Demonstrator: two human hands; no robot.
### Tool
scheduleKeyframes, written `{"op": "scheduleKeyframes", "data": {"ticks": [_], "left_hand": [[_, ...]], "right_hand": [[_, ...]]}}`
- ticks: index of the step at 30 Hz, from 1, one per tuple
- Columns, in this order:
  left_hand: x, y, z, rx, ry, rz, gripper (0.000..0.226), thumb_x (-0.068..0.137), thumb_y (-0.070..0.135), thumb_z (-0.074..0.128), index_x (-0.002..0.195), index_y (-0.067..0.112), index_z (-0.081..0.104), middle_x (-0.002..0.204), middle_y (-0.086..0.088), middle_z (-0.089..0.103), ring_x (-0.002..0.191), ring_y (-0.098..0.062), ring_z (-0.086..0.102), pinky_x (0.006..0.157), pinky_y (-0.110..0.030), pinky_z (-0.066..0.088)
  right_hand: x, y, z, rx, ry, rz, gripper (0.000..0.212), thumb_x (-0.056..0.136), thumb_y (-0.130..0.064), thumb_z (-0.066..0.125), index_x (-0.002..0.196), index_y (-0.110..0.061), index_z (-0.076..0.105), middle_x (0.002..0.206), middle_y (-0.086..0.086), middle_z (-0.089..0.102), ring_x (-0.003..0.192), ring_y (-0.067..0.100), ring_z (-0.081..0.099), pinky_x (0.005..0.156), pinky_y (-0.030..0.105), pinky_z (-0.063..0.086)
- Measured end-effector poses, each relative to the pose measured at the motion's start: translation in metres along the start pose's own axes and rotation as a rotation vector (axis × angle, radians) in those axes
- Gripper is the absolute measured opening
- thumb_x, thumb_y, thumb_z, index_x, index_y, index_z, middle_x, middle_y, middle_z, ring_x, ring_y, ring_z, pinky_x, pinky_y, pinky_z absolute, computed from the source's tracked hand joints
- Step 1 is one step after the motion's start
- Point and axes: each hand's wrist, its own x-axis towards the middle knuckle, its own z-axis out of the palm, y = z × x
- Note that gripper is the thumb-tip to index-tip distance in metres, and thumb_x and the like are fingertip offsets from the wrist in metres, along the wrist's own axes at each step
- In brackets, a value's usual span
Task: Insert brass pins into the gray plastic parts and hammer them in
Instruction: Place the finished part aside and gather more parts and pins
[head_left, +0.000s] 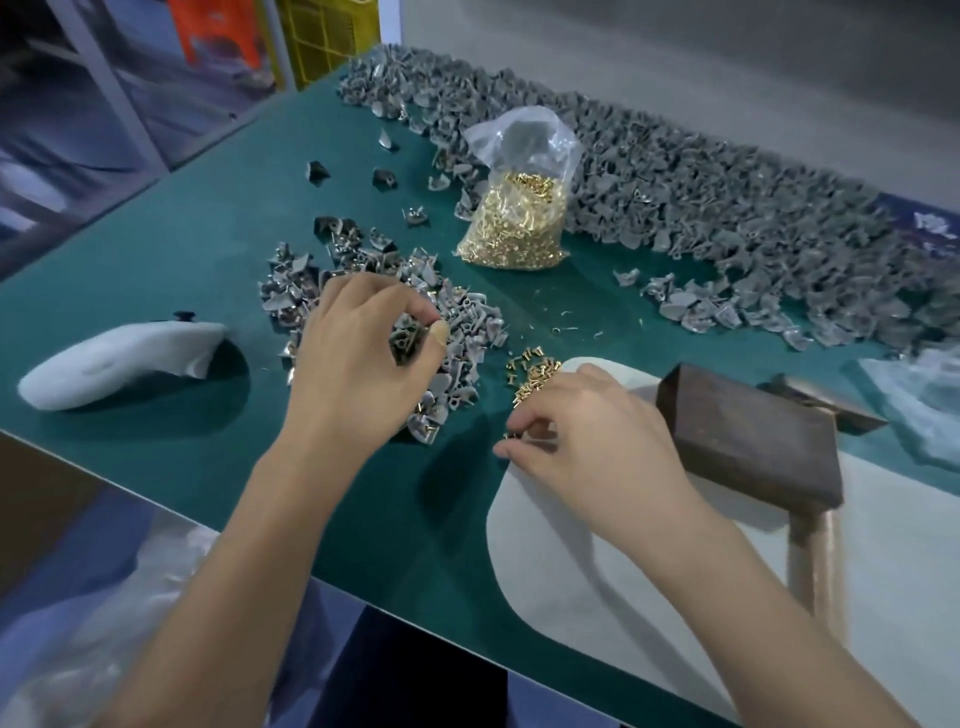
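Both hands work the green table (218, 249) — left hand (358, 353) pinches a gray plastic part (405, 345) over the near pile (457, 332); right hand (587, 441) curls its fingertips onto loose brass pins (532, 374) beside the hammer (748, 436).

Your view is evenly and softly lit from above, with dark, soft shadows on the table (197, 249) under both hands. The edges bend with wide-angle distortion, and the far right and near corners smear into blur.
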Motion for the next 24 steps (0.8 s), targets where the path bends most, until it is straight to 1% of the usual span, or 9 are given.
{"op": "scheduleKeyframes", "data": {"ticks": [3,4,7,11,13,16,19,21,24], "left_hand": [[-0.001,-0.002,0.002,-0.026,0.003,-0.004,0.010,0.095,0.028,0.068,0.095,0.018,0.070,0.106,0.000,0.064,0.113,-0.024,0.051,0.094,-0.038,0.040],[-0.001,-0.003,0.001,-0.034,0.008,-0.006,0.010,0.095,0.028,0.068,0.095,0.018,0.070,0.106,0.000,0.064,0.113,-0.024,0.051,0.094,-0.036,0.040],[-0.003,-0.002,0.000,-0.041,0.014,-0.010,0.010,0.096,0.030,0.068,0.096,0.020,0.069,0.107,0.002,0.063,0.114,-0.021,0.050,0.093,-0.032,0.038],[-0.004,0.003,-0.002,-0.055,0.008,0.026,0.009,0.096,0.028,0.068,0.094,0.019,0.068,0.105,0.003,0.062,0.113,-0.020,0.049,0.094,-0.030,0.036],[-0.004,0.008,-0.002,-0.056,0.011,0.051,0.007,0.095,0.026,0.069,0.094,0.018,0.069,0.105,0.003,0.063,0.113,-0.020,0.050,0.095,-0.026,0.034],[-0.002,0.020,-0.001,-0.072,-0.002,0.093,0.006,0.093,0.023,0.071,0.093,0.017,0.070,0.105,0.003,0.063,0.113,-0.020,0.051,0.096,-0.020,0.033],[0.002,0.037,0.006,-0.108,-0.028,0.127,0.005,0.094,0.024,0.070,0.094,0.018,0.071,0.105,0.006,0.065,0.112,-0.016,0.052,0.096,-0.008,0.028],[0.008,0.051,0.015,-0.121,-0.048,0.162,0.006,0.094,0.024,0.069,0.095,0.018,0.071,0.102,0.006,0.065,0.108,-0.016,0.052,0.094,-0.009,0.029],[0.022,0.073,0.034,-0.153,-0.076,0.222,0.006,0.093,0.024,0.070,0.093,0.018,0.072,0.095,0.006,0.064,0.101,-0.016,0.051,0.090,-0.013,0.034]], "right_hand": [[0.001,-0.004,0.001,-0.067,0.005,-0.033,0.015,0.089,-0.050,0.073,0.089,-0.035,0.076,0.087,-0.015,0.064,0.096,0.010,0.047,0.064,0.027,0.029],[0.001,-0.004,0.002,-0.088,0.003,-0.048,0.013,0.091,-0.048,0.071,0.090,-0.036,0.076,0.087,-0.014,0.064,0.095,0.011,0.047,0.064,0.027,0.027],[0.002,-0.005,0.003,-0.131,-0.006,-0.082,0.014,0.095,-0.041,0.066,0.088,-0.034,0.076,0.087,-0.013,0.063,0.096,0.012,0.047,0.063,0.028,0.028],[0.006,-0.004,0.005,-0.188,-0.026,-0.039,0.017,0.095,-0.035,0.056,0.087,-0.027,0.069,0.090,-0.011,0.062,0.099,0.012,0.048,0.064,0.028,0.027],[0.006,-0.004,0.002,-0.173,-0.014,-0.025,0.015,0.093,-0.033,0.056,0.086,-0.027,0.068,0.090,-0.010,0.064,0.098,0.013,0.051,0.064,0.029,0.030],[0.003,0.001,-0.010,-0.054,0.051,0.038,0.011,0.088,-0.037,0.060,0.084,-0.030,0.066,0.086,-0.013,0.065,0.089,0.008,0.057,0.066,0.030,0.043],[0.002,0.018,-0.028,0.041,0.072,0.121,0.006,0.085,-0.038,0.064,0.081,-0.034,0.064,0.081,-0.020,0.067,0.077,0.005,0.061,0.065,0.028,0.041],[0.000,0.034,-0.041,0.123,0.093,0.180,0.007,0.083,-0.034,0.069,0.077,-0.034,0.064,0.074,-0.021,0.066,0.072,0.006,0.062,0.066,0.028,0.045],[-0.004,0.062,-0.060,0.213,0.196,0.275,0.008,0.081,-0.029,0.072,0.075,-0.034,0.067,0.072,-0.022,0.067,0.070,0.005,0.063,0.072,0.033,0.055]]}}
